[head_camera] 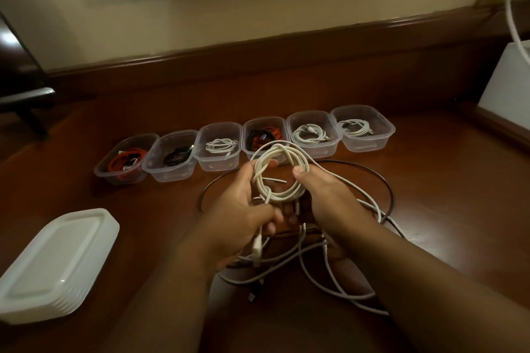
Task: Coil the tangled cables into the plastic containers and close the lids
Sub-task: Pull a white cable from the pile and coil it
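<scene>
Both my hands hold a half-wound white cable coil [286,169] above the wooden floor. My left hand [243,209] grips its left side and a loose strand with a white plug hanging below. My right hand [329,200] pinches the right side of the coil with the thumb on top. Its free end trails into a tangle of white cables [329,275] under my forearms. A black cable [384,180] loops around behind. Several open clear containers stand in a row beyond, from the leftmost container [100,172] to the rightmost container [387,135], each with a coiled cable inside.
A stack of white lids [54,264] lies on the floor at the left. A white box [507,80] stands at the right by the wall, with a white cord hanging above it. Dark furniture sits at the far left.
</scene>
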### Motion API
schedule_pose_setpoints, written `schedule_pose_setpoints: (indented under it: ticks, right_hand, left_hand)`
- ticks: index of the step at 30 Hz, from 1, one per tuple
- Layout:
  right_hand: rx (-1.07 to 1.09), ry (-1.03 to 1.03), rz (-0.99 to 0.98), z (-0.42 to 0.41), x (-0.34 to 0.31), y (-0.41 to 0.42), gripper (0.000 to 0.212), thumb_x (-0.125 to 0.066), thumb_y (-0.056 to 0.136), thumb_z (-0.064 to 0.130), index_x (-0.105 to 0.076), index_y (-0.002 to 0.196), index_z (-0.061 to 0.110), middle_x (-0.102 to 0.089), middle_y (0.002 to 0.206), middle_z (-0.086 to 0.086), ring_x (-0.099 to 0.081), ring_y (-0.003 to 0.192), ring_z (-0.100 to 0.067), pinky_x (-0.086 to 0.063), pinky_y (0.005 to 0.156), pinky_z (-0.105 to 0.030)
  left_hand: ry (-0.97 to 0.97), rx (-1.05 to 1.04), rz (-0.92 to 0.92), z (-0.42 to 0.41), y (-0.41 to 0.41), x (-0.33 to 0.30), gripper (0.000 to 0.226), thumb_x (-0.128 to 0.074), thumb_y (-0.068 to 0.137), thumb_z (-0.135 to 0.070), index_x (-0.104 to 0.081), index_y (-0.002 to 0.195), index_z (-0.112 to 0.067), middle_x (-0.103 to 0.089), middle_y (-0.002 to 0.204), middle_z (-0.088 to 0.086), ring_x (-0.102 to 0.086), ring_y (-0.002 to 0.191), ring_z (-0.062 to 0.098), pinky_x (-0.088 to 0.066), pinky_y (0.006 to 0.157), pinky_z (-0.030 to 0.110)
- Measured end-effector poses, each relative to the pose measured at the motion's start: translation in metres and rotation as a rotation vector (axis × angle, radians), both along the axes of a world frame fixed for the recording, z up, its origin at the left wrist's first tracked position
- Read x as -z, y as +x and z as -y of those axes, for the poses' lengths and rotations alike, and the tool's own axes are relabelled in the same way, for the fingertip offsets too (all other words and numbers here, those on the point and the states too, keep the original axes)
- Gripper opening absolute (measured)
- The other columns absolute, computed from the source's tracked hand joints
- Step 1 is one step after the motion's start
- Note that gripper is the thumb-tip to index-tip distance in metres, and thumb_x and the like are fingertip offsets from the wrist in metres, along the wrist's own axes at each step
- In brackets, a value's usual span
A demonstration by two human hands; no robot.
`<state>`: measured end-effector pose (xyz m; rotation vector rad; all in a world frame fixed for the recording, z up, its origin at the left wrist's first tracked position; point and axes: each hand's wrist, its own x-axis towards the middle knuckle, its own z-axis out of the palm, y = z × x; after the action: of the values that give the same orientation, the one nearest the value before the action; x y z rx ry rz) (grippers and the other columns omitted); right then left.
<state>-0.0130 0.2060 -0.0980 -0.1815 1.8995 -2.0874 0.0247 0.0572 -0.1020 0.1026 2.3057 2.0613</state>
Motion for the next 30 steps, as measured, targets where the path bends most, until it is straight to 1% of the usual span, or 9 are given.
schedule_pose_setpoints:
  ticks: [4,8,11,14,18,21,24,26,30]
  right_hand:
    - [-0.001,-0.07,0.051,-0.003,-0.004,-0.003,0.027,-0.041,0.105,0.026,-0.062,0.096,0.012,-0.065,0.07,-0.01,-0.061,0.062,-0.024,-0.051,0.061,-0.037]
    - [-0.016,-0.005,0.031,-0.004,-0.004,-0.002,0.032,-0.041,0.105,0.032,-0.061,0.087,0.013,-0.064,0.075,-0.004,-0.062,0.072,-0.018,-0.052,0.063,-0.026]
    - [-0.045,0.025,0.056,-0.004,-0.006,0.001,0.031,-0.042,0.104,0.033,-0.062,0.088,0.015,-0.067,0.094,-0.007,-0.064,0.083,-0.015,-0.05,0.049,-0.016]
    - [-0.075,-0.041,0.099,-0.005,-0.009,0.001,0.031,-0.044,0.104,0.03,-0.063,0.088,0.011,-0.068,0.096,-0.013,-0.067,0.08,-0.019,-0.054,0.052,-0.024]
    - [-0.154,-0.089,0.129,-0.005,-0.008,0.0,0.031,-0.046,0.103,0.03,-0.064,0.094,0.007,-0.066,0.093,-0.015,-0.068,0.067,-0.023,-0.055,0.058,-0.033]
    - [-0.226,-0.241,0.164,-0.007,-0.006,-0.002,0.027,-0.052,0.098,0.027,-0.067,0.1,0.005,-0.068,0.089,-0.014,-0.065,0.069,-0.024,-0.057,0.066,-0.037]
    - [-0.337,-0.31,0.125,-0.008,-0.004,-0.002,0.027,-0.055,0.093,0.014,-0.065,0.115,0.003,-0.071,0.096,-0.012,-0.065,0.079,-0.022,-0.054,0.078,-0.036]
    - [-0.333,-0.278,0.081,-0.007,-0.001,-0.003,0.027,-0.049,0.097,0.003,-0.063,0.121,0.005,-0.072,0.098,-0.01,-0.066,0.082,-0.02,-0.057,0.076,-0.031]
    - [-0.29,-0.208,0.049,-0.008,0.0,-0.006,0.028,-0.049,0.098,-0.002,-0.066,0.118,0.007,-0.072,0.087,-0.001,-0.063,0.069,-0.008,-0.053,0.065,-0.022]
  left_hand:
    - [0.015,-0.066,-0.086,-0.004,-0.001,0.001,0.061,-0.059,0.089,0.011,-0.056,0.127,-0.037,-0.07,0.1,0.002,-0.071,0.082,0.019,-0.056,0.071,0.027]
    - [-0.004,-0.176,-0.153,-0.007,-0.007,0.01,0.054,-0.072,0.085,-0.001,-0.059,0.124,-0.035,-0.074,0.101,0.0,-0.071,0.093,0.015,-0.056,0.076,0.029]
    - [-0.024,-0.236,-0.217,-0.008,-0.009,0.014,0.062,-0.078,0.079,-0.001,-0.056,0.126,-0.035,-0.072,0.11,-0.004,-0.07,0.102,0.015,-0.057,0.082,0.035]
    - [-0.092,-0.278,-0.3,-0.007,-0.009,0.015,0.072,-0.084,0.074,-0.008,-0.051,0.13,-0.039,-0.068,0.12,-0.009,-0.067,0.109,0.012,-0.056,0.089,0.033]
    - [-0.045,-0.306,-0.305,-0.009,-0.009,0.014,0.065,-0.087,0.071,-0.025,-0.054,0.125,-0.038,-0.07,0.112,-0.006,-0.07,0.098,0.017,-0.057,0.082,0.038]
    - [0.098,-0.343,-0.231,-0.012,-0.009,0.011,0.06,-0.083,0.066,-0.029,-0.059,0.121,-0.034,-0.073,0.1,0.001,-0.071,0.085,0.021,-0.056,0.067,0.035]
    - [0.219,-0.403,-0.175,-0.01,-0.012,0.012,0.061,-0.082,0.063,-0.029,-0.06,0.12,-0.031,-0.074,0.102,0.005,-0.07,0.087,0.024,-0.053,0.068,0.039]
    - [0.285,-0.409,-0.145,-0.009,-0.014,0.013,0.063,-0.082,0.062,-0.024,-0.06,0.121,-0.027,-0.075,0.106,0.007,-0.071,0.094,0.027,-0.054,0.075,0.043]
    - [0.216,-0.411,-0.123,-0.005,-0.015,0.015,0.066,-0.087,0.059,-0.026,-0.06,0.119,-0.028,-0.074,0.1,0.004,-0.069,0.083,0.017,-0.051,0.067,0.033]
